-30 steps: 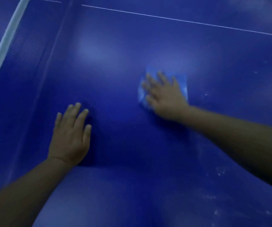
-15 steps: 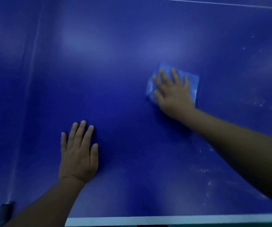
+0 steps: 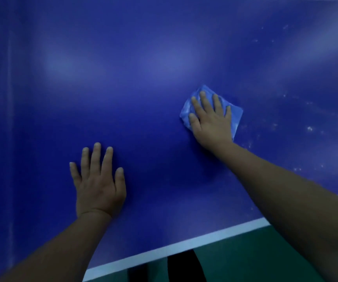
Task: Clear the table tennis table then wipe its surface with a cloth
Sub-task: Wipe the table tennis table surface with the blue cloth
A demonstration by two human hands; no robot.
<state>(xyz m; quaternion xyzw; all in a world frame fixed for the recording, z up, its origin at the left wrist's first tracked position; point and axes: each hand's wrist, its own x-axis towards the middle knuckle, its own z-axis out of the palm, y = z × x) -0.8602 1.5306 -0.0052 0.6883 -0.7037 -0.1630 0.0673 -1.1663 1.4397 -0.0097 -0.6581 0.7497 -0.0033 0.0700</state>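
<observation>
the small folded light-blue cloth lies flat on the dark blue table tennis table, right of the middle of what we can see and a little back from the near edge. the right hand is spread on top of it, fingers straight and fanned, palm pressing down rather than gripping, with the cloth's corners poking out beyond the fingertips and on the far side of the hand. the left hand is flat on the bare surface, nearer the person, fingers straight, holding nothing, looks like a brace for the lean.

no bats or balls anywhere in sight, so by my reckoning the clearing is done and this is the wiping. to do it well, i'd say keep the palm weight even so the cloth doesn't bunch or slip out from under, and work in overlapping passes.

over to the right there's a scatter of pale specks and smudges on the surface, close beside the cloth, and that looks like the patch that needs attention. the white edge stripe runs along the near border, with green floor below it. nothing stands in the cloth's path; the only snag is reach, since those marks sit well out from the bracing hand.
</observation>
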